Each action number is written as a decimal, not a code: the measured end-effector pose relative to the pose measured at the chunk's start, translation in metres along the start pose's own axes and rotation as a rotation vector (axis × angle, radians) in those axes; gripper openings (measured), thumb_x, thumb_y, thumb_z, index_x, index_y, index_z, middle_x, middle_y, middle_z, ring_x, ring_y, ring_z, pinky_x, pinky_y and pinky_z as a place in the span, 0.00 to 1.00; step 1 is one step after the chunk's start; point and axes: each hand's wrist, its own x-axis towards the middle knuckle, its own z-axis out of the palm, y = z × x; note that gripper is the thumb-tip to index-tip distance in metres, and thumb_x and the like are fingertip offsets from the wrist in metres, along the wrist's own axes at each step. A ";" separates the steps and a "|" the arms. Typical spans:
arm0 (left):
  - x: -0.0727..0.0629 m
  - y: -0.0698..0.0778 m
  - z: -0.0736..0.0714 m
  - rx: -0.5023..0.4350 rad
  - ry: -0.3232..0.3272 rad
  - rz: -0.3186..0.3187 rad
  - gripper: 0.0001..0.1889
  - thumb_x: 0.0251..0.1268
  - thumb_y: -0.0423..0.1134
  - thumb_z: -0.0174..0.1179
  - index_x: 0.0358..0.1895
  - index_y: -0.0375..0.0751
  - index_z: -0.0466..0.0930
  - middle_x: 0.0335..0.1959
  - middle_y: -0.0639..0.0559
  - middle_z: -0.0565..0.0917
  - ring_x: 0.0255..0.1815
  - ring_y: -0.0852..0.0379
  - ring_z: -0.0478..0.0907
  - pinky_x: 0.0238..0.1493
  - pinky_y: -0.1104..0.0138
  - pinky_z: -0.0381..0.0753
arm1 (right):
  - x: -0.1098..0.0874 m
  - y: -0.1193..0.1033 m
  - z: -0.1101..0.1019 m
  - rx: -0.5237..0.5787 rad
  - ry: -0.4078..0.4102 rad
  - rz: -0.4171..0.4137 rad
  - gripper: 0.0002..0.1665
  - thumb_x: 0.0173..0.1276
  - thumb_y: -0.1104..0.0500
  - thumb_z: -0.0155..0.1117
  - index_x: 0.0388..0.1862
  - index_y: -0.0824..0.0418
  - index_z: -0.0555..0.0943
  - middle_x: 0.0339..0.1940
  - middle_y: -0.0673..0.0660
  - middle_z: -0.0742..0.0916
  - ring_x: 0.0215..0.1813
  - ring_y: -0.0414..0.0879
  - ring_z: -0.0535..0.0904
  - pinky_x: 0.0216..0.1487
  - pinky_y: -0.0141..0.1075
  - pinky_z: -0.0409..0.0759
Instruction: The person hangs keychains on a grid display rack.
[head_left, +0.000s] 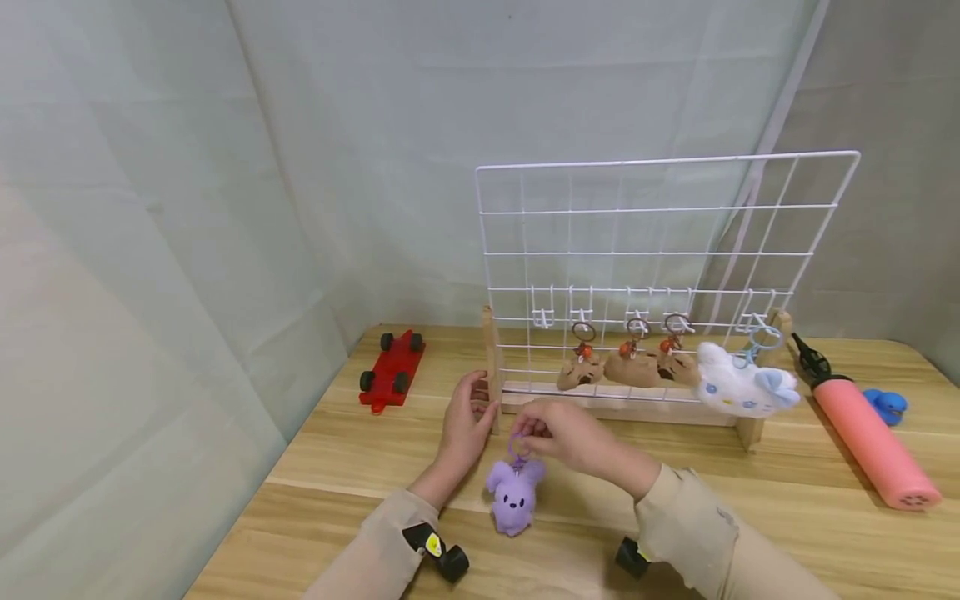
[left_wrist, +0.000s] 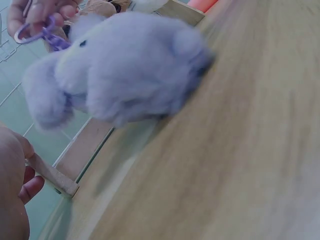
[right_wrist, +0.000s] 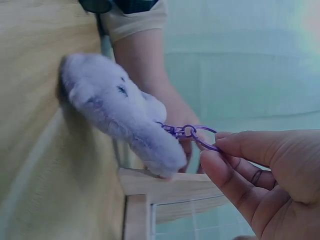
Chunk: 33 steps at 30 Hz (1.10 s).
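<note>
A purple plush keychain (head_left: 514, 498) hangs by its ring in front of the wire rack. My right hand (head_left: 566, 433) pinches the purple ring (right_wrist: 206, 138) between thumb and fingertip. The plush's lower end is close to the table; I cannot tell whether it touches. My left hand (head_left: 465, 425) holds the wooden side post (head_left: 491, 358) at the rack's left end, fingers behind and thumb in front. On the white wire rack (head_left: 667, 208), several brown plush keychains (head_left: 632, 369) and a white plush keychain (head_left: 742, 382) hang from hooks; the leftmost hook (head_left: 543, 317) is bare.
A red toy car (head_left: 393, 371) lies at the table's back left. To the right of the rack lie a pink hand pump (head_left: 873, 442) and a blue toy duck (head_left: 887, 406). Pale cloth (head_left: 360, 150) hangs behind the wooden table (head_left: 315, 492).
</note>
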 end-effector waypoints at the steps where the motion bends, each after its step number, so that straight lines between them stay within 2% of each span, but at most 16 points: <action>1: 0.000 0.000 0.000 0.000 0.001 0.003 0.24 0.57 0.22 0.60 0.58 0.30 0.67 0.45 0.35 0.79 0.41 0.44 0.80 0.40 0.66 0.84 | 0.001 -0.002 -0.003 0.001 0.000 -0.004 0.03 0.62 0.64 0.66 0.35 0.59 0.82 0.29 0.50 0.87 0.31 0.34 0.80 0.34 0.24 0.79; 5: 0.001 -0.001 -0.001 -0.001 -0.001 0.021 0.24 0.57 0.22 0.60 0.58 0.29 0.67 0.45 0.35 0.79 0.41 0.44 0.81 0.39 0.65 0.84 | 0.004 -0.008 -0.016 0.003 0.005 -0.011 0.03 0.63 0.64 0.66 0.35 0.58 0.82 0.29 0.49 0.86 0.31 0.34 0.80 0.33 0.23 0.79; 9: 0.001 -0.002 -0.001 0.002 -0.007 0.004 0.24 0.58 0.22 0.60 0.58 0.30 0.67 0.45 0.35 0.79 0.41 0.45 0.81 0.40 0.65 0.84 | 0.007 -0.012 -0.028 -0.020 0.012 -0.014 0.03 0.63 0.65 0.66 0.35 0.58 0.83 0.29 0.49 0.87 0.32 0.35 0.80 0.34 0.23 0.80; 15: 0.001 0.000 -0.002 -0.004 -0.014 -0.025 0.24 0.58 0.22 0.60 0.59 0.30 0.67 0.46 0.35 0.79 0.40 0.45 0.81 0.40 0.64 0.85 | 0.008 -0.016 -0.042 -0.088 0.076 -0.034 0.04 0.61 0.65 0.67 0.35 0.58 0.83 0.30 0.50 0.87 0.33 0.38 0.82 0.35 0.24 0.80; 21: 0.001 0.002 -0.002 -0.009 -0.012 -0.031 0.24 0.57 0.22 0.61 0.59 0.30 0.67 0.45 0.35 0.79 0.40 0.45 0.81 0.40 0.65 0.84 | 0.009 -0.019 -0.055 -0.121 0.075 -0.004 0.04 0.62 0.63 0.67 0.36 0.58 0.82 0.30 0.49 0.87 0.34 0.37 0.81 0.36 0.26 0.80; 26: 0.001 0.003 -0.003 -0.010 -0.017 -0.035 0.24 0.58 0.22 0.60 0.59 0.30 0.67 0.46 0.35 0.79 0.41 0.45 0.80 0.41 0.63 0.84 | 0.011 -0.022 -0.067 -0.126 0.097 0.003 0.04 0.63 0.64 0.66 0.36 0.59 0.82 0.30 0.49 0.86 0.33 0.37 0.80 0.35 0.27 0.81; 33: 0.001 0.001 -0.001 0.000 -0.017 -0.040 0.24 0.58 0.22 0.60 0.59 0.31 0.67 0.46 0.36 0.79 0.41 0.46 0.81 0.40 0.65 0.84 | 0.015 -0.025 -0.082 -0.118 0.114 0.019 0.03 0.64 0.64 0.65 0.37 0.59 0.82 0.31 0.50 0.86 0.34 0.39 0.81 0.36 0.28 0.82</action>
